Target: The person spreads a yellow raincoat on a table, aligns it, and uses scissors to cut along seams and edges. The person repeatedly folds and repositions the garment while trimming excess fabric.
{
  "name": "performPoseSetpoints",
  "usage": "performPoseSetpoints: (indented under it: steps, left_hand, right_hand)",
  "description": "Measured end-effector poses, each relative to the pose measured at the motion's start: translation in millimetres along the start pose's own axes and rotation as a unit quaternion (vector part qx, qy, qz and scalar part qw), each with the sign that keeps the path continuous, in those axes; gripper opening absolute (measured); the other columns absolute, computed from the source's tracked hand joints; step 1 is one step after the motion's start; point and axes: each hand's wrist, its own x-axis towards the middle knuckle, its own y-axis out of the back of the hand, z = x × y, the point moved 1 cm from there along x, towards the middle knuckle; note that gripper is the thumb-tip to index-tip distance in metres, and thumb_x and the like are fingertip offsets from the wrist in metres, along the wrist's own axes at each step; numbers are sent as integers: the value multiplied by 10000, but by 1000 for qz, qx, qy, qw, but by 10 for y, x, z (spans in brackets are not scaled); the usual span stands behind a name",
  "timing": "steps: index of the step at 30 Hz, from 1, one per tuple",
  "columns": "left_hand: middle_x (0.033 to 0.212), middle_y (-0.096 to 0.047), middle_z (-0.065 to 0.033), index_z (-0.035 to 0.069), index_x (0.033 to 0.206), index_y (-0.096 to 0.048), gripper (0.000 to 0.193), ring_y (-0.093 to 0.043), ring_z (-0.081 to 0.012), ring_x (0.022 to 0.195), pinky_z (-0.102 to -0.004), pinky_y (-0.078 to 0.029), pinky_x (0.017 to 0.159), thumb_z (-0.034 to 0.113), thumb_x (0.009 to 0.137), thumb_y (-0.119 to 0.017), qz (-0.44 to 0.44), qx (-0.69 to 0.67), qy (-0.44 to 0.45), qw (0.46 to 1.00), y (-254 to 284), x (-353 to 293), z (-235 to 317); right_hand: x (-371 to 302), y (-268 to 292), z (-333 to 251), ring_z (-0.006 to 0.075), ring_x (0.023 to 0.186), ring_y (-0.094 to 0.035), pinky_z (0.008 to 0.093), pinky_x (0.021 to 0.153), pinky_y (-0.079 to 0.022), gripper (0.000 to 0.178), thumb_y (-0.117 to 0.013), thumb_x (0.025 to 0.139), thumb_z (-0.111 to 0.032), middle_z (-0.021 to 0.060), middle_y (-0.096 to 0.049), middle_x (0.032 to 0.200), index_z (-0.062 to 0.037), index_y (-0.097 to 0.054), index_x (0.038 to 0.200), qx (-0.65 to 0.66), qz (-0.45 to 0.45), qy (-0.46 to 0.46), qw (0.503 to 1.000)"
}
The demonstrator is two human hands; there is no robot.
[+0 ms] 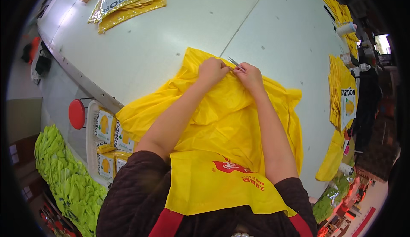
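Observation:
A large piece of thin, shiny yellow fabric (226, 123) lies bunched over the near part of the table and under my forearms. My left hand (212, 71) pinches its upper edge, fingers closed. Close beside it, my right hand (251, 78) is closed around small metal scissors (235, 63), whose pointed blades angle up and left above the cloth. Between the two hands the fingertips almost meet at the fabric. The scissors' handles are mostly hidden in the right hand, and the exact bit of cloth under the fingertips is too small to tell.
Flat yellow packages (124, 4) lie at the far left of the pale table (188, 19). Folded yellow pieces (337, 91) line its right edge. At left are a white basket (91, 138) of packages, a red stool (77, 114) and a lime-green fabric heap (68, 179).

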Motion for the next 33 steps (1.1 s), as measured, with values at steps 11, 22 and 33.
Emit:
performPoseSetpoints:
  steps: [11,22,33]
  left_hand:
    - [782,-635,-106,92,714,-676,146,-605,-272,768,-387,-475,698,235,705,-649,100,113,-45,987,-53,-33,96]
    - [855,-625,-116,48,1012,-605,350,-587,-256,776,-358,-474,683,331,806,-605,180,159,-15,971,906,-436,-412]
    - [722,-545,-1,3,936,-580,180,-476,-69,640,-202,-393,567,81,781,-628,88,-304,53,947,765,-827,-854]
  right_hand:
    - [-47,-25,32,250,660,-608,332,588,-458,187,-646,771,-250,92,-644,729,-75,-631,835,-22,21,3,1000]
    - [-67,-20,59,240,647,-597,326,589,-451,179,-640,778,-246,75,-637,716,-76,-614,831,6,31,17,999]
    - [-344,-58,128,193,562,-521,285,546,-425,149,-630,801,-165,71,-574,659,-36,-579,856,31,94,63,993]
